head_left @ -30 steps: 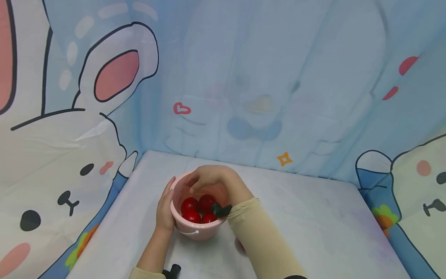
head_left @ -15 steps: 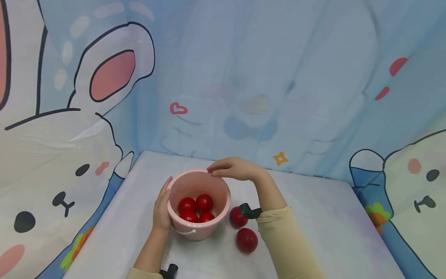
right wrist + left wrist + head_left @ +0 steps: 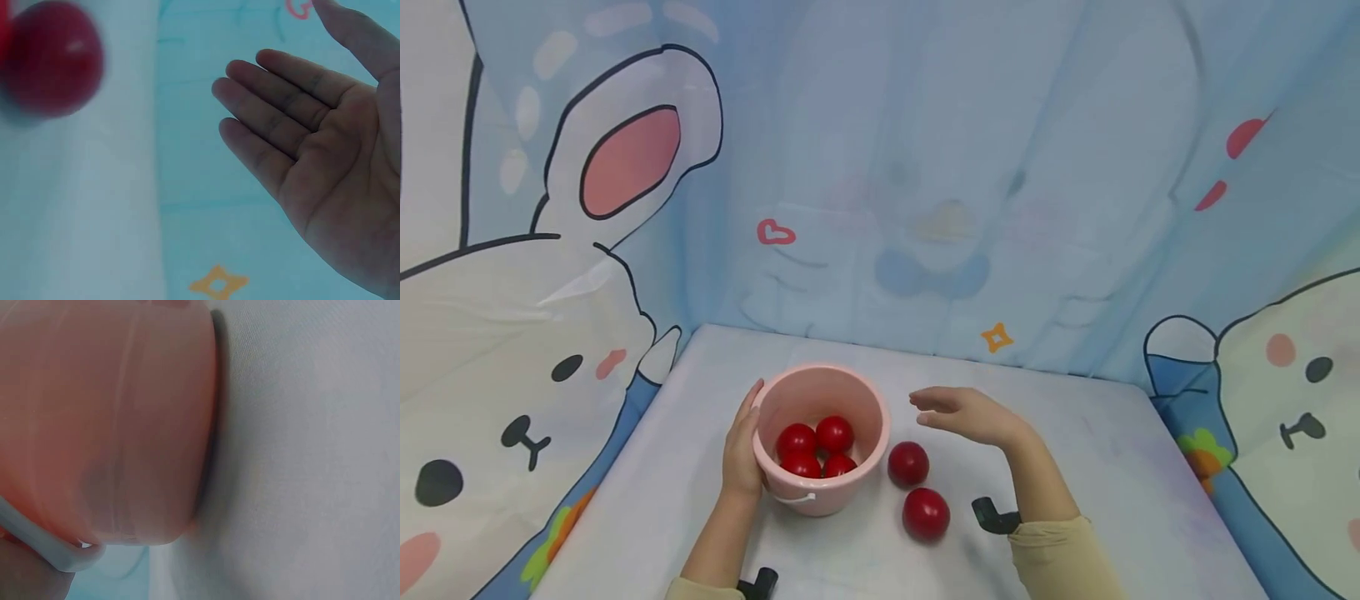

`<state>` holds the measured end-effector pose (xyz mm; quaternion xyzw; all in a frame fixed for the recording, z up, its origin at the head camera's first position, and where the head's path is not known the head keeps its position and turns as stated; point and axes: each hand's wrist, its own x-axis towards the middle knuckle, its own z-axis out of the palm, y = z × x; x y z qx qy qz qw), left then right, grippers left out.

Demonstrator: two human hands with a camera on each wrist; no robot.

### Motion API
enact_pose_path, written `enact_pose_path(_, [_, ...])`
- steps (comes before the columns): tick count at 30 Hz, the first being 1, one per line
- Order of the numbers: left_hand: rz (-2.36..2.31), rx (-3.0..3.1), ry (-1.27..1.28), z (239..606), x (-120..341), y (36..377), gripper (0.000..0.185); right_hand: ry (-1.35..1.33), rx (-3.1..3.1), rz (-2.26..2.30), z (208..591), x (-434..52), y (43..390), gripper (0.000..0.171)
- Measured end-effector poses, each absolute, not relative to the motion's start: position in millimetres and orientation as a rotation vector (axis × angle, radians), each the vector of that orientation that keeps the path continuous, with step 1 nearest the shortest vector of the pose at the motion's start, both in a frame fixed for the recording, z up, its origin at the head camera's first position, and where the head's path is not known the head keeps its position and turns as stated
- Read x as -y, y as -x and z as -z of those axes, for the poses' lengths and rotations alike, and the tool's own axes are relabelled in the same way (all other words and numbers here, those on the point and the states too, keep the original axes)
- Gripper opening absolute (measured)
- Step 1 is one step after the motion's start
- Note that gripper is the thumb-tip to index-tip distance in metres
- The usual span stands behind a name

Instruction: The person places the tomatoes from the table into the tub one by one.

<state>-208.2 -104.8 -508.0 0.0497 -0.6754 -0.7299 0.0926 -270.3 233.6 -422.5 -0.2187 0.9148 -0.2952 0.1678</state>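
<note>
While steadying the pink bucket (image 3: 822, 437) from its left side, left hand (image 3: 741, 450) cupped against the outer wall, fingers curved round it, thumb near the rim. Bucket upright on the white table (image 3: 1097, 475), left of centre, white handle (image 3: 795, 498) hanging down at the near side. Four red balls (image 3: 816, 446) inside, packed together on the bottom. In the left wrist view, only pink wall (image 3: 106, 419) and a bit of white handle (image 3: 44, 547) close up, tabletop (image 3: 312, 456) beside.

Right hand (image 3: 966, 412) spread flat, palm down, fingers straight and relaxed, holding nothing, hovering over the table just right of the bucket, not touching it. In the right wrist view, empty palm (image 3: 325, 150) with fingers apart, blurred red ball (image 3: 53, 59) at upper left.

Two more red balls on the table outside the bucket: one (image 3: 907, 463) just beside the bucket's right wall, under and slightly nearer than the right fingertips; the other (image 3: 926, 514) nearer the person, close to the first but apart. Beige sleeve (image 3: 1060, 558) on the right forearm, black wrist mount (image 3: 992, 515) showing. Cartoon rabbit cloth backdrop (image 3: 925, 167) behind and at both sides.
</note>
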Motion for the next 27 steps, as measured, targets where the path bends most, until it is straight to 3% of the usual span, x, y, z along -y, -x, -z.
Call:
enact_pose_path(13, [2.168,2.024,-0.151,503,107,207,0.044,0.225,-2.502,1.045,503,-256,203,0.077])
enact_pose_path(21, [2.169,2.020,-0.141,503,107,206,0.044,0.152,-2.490,1.069,524,-253,193,0.087])
enact_pose_path(27, [2.172,2.017,-0.146,505,105,205,0.044,0.139,-2.499,1.093,532,-255,189,0.086])
